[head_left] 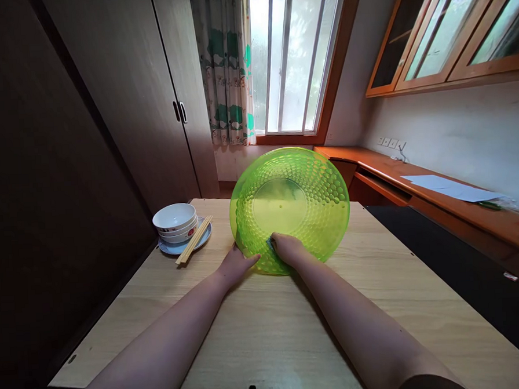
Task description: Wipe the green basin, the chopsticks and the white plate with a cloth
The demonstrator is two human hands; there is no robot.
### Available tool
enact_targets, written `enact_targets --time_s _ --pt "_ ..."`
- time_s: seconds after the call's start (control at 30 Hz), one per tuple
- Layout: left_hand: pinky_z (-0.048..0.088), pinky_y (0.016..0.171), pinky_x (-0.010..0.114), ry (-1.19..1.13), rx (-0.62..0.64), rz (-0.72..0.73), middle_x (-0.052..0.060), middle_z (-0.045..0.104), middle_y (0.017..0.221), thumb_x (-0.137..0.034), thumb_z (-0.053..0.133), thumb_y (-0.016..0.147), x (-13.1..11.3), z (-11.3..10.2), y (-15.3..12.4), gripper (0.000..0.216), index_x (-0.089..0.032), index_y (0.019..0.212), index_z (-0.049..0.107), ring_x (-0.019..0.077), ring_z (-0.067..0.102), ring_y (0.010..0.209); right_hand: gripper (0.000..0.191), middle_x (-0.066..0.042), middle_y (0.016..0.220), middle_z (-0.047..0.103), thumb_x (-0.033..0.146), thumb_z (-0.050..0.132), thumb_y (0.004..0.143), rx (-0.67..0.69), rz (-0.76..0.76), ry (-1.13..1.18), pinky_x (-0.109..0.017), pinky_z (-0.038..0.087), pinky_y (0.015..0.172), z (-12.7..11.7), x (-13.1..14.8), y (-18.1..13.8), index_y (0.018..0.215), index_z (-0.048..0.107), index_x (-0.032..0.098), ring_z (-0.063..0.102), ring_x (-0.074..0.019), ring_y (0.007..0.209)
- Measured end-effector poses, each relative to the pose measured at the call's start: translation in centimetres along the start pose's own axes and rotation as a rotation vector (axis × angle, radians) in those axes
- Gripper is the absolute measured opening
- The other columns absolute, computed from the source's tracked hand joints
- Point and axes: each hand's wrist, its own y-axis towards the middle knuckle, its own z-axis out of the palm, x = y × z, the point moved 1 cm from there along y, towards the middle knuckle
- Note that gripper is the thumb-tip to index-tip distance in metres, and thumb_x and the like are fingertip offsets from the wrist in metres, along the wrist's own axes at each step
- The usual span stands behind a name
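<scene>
1. Head view is showing, at the far left, a dark wardrobe [127, 91] that is standing beside the wooden table [249, 334].
2. Near the table's left edge, white bowls [173, 216] are sitting in a stack on a blue-rimmed plate [206, 234]; a bundle of chopsticks [194, 241] is leaning across this plate, just beside the bowls.
3. The left hand [237, 266] is holding the green basin [280, 202] at its lower left rim; the thumb is lying in front, the fingers are going behind, partly hidden, and together they are clamping the rim.
4. The basin is tilting over the table's middle, its inside facing the person; whether its lower edge is touching the table, I cannot tell.
5. The right hand [289, 250] is reaching inside the basin, its fingers curling together and pinching a small bluish thing [269, 242], too small to identify.
6. Rightmost, white papers [450, 187] are lying on an orange-brown desk [348, 154].
</scene>
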Motion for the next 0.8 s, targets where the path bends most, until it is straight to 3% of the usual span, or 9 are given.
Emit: enact_targets --time_s 0.2,0.3,0.57,0.7,0.8 --pt "0.04 0.109 0.05 0.052 -0.014 0.023 0.02 0.058 0.132 -0.031 0.068 0.072 -0.2 -0.1 0.0 0.062 -0.01 0.128 0.055 0.0352 0.053 0.126 0.033 -0.017 0.108 0.069 0.013 0.037 0.091 0.031 0.257 -0.013 -0.033 0.047 0.074 -0.7 -1.7 0.4 0.118 0.056 0.016 0.067 -0.0263 0.102" --pt "0.039 0.11 0.049 0.071 -0.015 0.013 0.019 0.058 0.132 -0.032 0.069 0.072 -0.4 -0.3 -0.1 0.064 -0.011 0.131 0.053 0.0352 0.052 0.127 0.035 -0.017 0.108 0.069 0.01 0.037 0.09 0.042 0.29 -0.014 -0.032 0.048 0.075 -0.9 -2.0 0.5 0.119 0.055 0.016 0.066 -0.0257 0.105" --pt "0.031 0.115 0.049 0.123 0.078 -0.003 0.018 0.048 0.143 -0.044 0.076 0.067 -0.6 -0.4 -0.4 0.083 -0.014 0.138 0.046 0.0361 0.041 0.136 0.034 -0.018 0.107 0.069 0.009 0.036 0.091 0.031 0.234 -0.028 -0.034 0.048 0.077 -0.8 -1.6 0.4 0.118 0.055 0.014 0.066 -0.0268 0.105" --pt "0.03 0.115 0.049 0.126 0.149 -0.006 0.017 0.049 0.143 -0.045 0.071 0.072 -0.7 -0.2 -0.4 0.071 -0.015 0.134 0.051 0.0341 0.042 0.135 0.029 -0.015 0.109 0.069 0.019 0.038 0.094 0.021 0.129 -0.02 -0.032 0.046 0.078 -0.6 -1.1 0.3 0.115 0.058 0.017 0.066 -0.0247 0.102" --pt "0.031 0.114 0.05 0.101 0.08 0.028 0.018 0.052 0.138 -0.041 0.068 0.075 -0.7 -0.2 -0.3 0.065 -0.014 0.131 0.053 0.034 0.045 0.133 0.029 -0.009 0.114 0.069 0.028 0.036 0.098 0.008 0.02 0.003 -0.029 0.044 0.081 -0.4 -0.4 0.1 0.115 0.059 0.024 0.065 -0.0206 0.104"
